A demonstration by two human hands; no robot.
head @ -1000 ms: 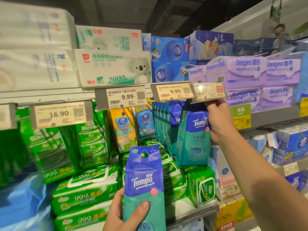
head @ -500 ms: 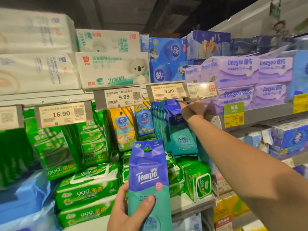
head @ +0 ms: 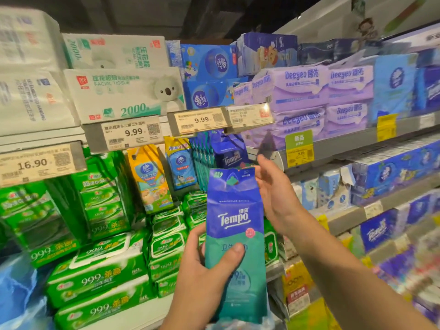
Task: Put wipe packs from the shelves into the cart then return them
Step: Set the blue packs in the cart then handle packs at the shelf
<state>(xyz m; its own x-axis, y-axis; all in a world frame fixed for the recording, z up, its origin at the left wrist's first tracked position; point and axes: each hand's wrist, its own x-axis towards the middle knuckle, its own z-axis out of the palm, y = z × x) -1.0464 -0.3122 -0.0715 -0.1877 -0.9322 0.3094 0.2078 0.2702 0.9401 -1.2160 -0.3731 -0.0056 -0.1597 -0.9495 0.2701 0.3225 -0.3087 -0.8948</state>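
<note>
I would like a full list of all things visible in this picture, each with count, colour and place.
Tempo wipe pack: one, blue and teal, held upright at centre.
hanging Tempo packs: a row, count unclear, blue and teal, behind the held pack.
green wipe packs: many, green and white, lower left shelf.
yellow pack: one, hanging left of centre.
facial tissue boxes: two, white, upper shelf.
Deeyeo packs: several, purple, upper right.
price tags: several, pale, on shelf edges.
left hand: grips the pack's lower part.
right hand: open, beside the pack's top.
</note>
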